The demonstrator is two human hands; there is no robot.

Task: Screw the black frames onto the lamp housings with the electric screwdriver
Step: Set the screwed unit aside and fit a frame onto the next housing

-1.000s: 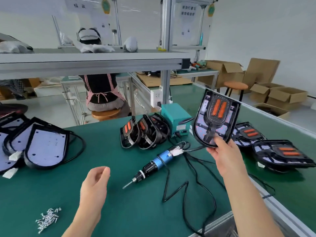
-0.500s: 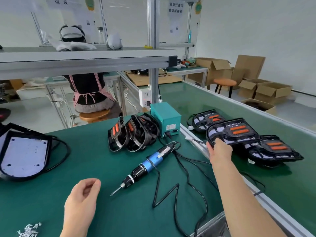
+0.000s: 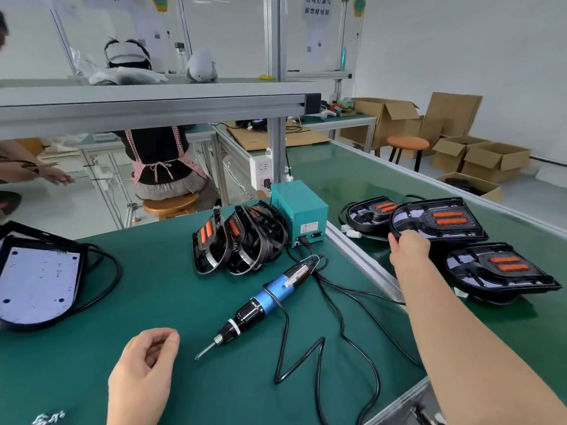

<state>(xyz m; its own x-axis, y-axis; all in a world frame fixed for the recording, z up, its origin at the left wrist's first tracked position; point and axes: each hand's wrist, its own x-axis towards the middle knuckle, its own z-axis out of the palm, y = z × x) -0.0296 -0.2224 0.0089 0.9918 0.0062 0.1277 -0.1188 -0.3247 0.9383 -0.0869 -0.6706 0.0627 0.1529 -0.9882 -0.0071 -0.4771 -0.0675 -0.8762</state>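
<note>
Lamp housing (image 3: 441, 220): glossy black, rounded-shield shape, two orange bars, flat on the green belt (image 3: 352, 176) beside the bench (image 3: 153, 302). Right hand (image 3: 409, 245) grips its near rim. Electric screwdriver (image 3: 270, 297), blue-banded cylinder, lies on the bench's matte green. Left hand (image 3: 144, 372) loosely curled, empty.

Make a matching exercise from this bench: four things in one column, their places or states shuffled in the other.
1 electric screwdriver
2 right hand
3 left hand
4 screws

A small heap at the near left edge of the green mat
B lying flat, tip pointing toward the left hand
C gripping the rim of a lamp housing
D loosely curled, holding nothing

Pairs: 1-B, 2-C, 3-D, 4-A
</note>
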